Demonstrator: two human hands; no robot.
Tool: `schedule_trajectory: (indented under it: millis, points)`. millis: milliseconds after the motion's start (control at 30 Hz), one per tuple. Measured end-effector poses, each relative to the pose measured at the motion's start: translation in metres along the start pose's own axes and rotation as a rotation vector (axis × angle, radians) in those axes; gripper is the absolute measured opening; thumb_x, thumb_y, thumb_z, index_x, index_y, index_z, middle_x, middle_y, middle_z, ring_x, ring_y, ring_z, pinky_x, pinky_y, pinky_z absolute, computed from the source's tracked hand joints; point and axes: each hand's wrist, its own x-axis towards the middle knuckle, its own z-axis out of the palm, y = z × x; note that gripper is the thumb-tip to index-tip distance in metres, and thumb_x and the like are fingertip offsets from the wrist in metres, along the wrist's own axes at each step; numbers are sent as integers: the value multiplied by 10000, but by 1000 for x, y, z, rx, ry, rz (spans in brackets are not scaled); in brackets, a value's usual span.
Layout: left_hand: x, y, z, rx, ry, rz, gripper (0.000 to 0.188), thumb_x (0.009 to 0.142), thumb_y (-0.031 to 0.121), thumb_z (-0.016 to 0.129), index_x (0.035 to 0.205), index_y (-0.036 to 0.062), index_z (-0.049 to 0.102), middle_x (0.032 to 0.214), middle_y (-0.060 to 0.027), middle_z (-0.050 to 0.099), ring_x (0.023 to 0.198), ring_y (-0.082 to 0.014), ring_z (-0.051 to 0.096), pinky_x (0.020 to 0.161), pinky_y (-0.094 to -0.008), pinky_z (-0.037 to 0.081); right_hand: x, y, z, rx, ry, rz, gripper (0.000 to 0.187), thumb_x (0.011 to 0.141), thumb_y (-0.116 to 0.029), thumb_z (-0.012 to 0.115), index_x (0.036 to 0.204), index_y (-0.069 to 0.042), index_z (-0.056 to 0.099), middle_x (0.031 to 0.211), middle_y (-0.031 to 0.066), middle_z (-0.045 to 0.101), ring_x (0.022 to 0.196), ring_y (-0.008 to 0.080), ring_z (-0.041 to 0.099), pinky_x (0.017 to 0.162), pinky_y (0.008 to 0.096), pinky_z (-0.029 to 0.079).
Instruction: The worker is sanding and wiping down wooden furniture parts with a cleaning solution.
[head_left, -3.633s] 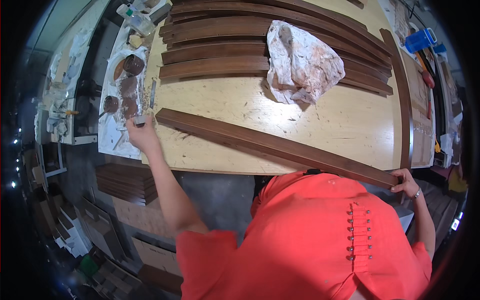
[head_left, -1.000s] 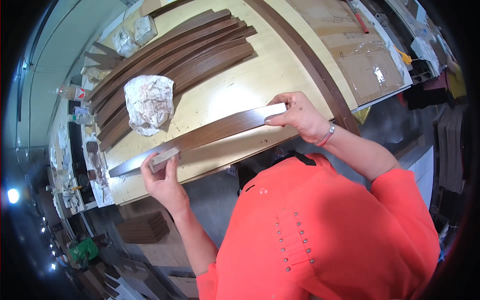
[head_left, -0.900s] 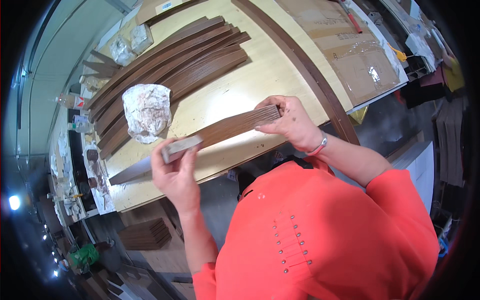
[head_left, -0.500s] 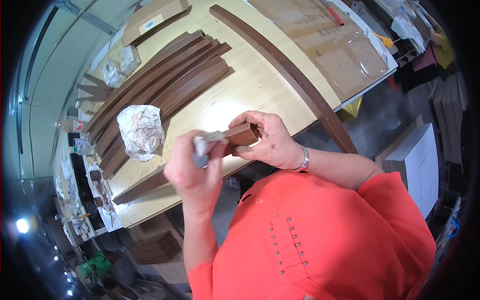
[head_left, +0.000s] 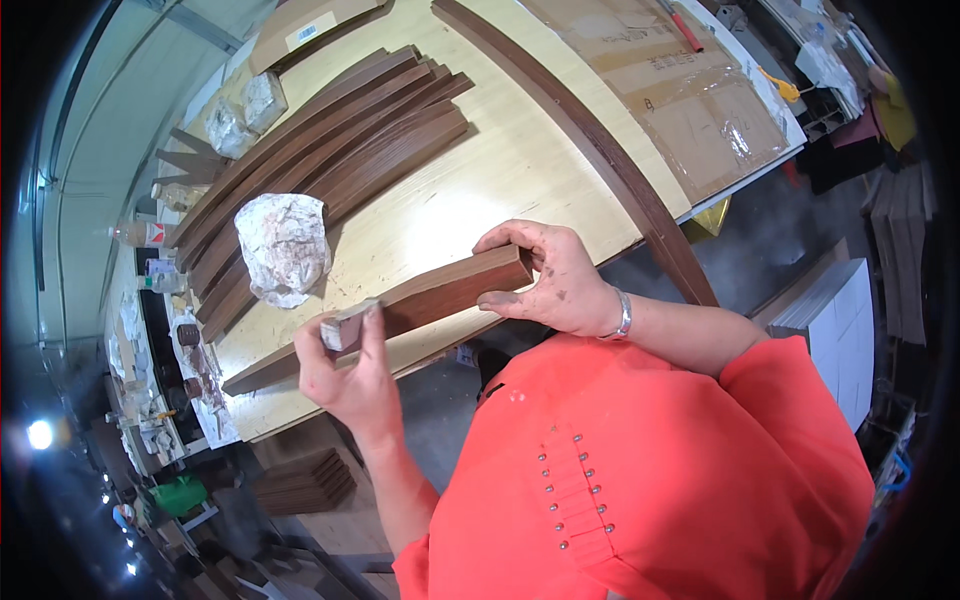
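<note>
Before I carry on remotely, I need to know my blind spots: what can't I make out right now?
Head view:
- Right hand: some fingers hidden behind the brown strip.
- Strip's far side: turned away from the camera.
- Grey block: partly covered by the left hand.
- Strips beneath the stained white cloth: covered by it.
- Red-handled tool: cut off by the upper edge.

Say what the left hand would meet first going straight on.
The left hand would probably meet the brown bar beside its grey block or, clearing that, the white cloth; depth is unclear.
</note>
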Motion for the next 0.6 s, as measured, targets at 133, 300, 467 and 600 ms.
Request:
schedule_trajectory:
  millis: [133, 300, 467, 600]
  points:
    - [-5, 50, 35, -103, -128, 458, 327, 667, 53, 814, 925, 22, 616, 798, -108, 640, 706, -239, 640, 638, -326, 501, 1, -1, -1, 53, -8, -9, 468, 704, -56, 814, 1100, 19, 577, 1021, 42, 598, 953, 94, 573, 836, 244, 481]
    - [3, 38, 28, -82, -131, 401, 305, 661, 21, 804, 906, 34, 624, 788, -103, 636, 674, -248, 634, 609, -339, 494, 2, -3, -4, -73, 1, -17, 477, 698, -58, 820, 1099, 25, 577, 1039, 53, 602, 981, 110, 582, 875, 262, 486]
    - [-5, 47, 27, -88, -136, 471, 310, 667, 19, 800, 915, 28, 614, 786, -106, 633, 669, -236, 626, 600, -327, 488, 0, -4, 2, -10, 19, -10, 471, 683, -38, 822, 1086, 24, 585, 1045, 65, 609, 988, 111, 583, 890, 263, 482]
    - [-4, 28, 17, 8, -68, 299, 284, 699, 42, 796, 912, 29, 609, 756, -81, 608, 645, -193, 599, 577, -315, 473, 0, -7, -3, -16, 26, -29, 462, 687, -36, 821, 1082, 25, 589, 1051, 67, 610, 993, 113, 583, 894, 262, 478]
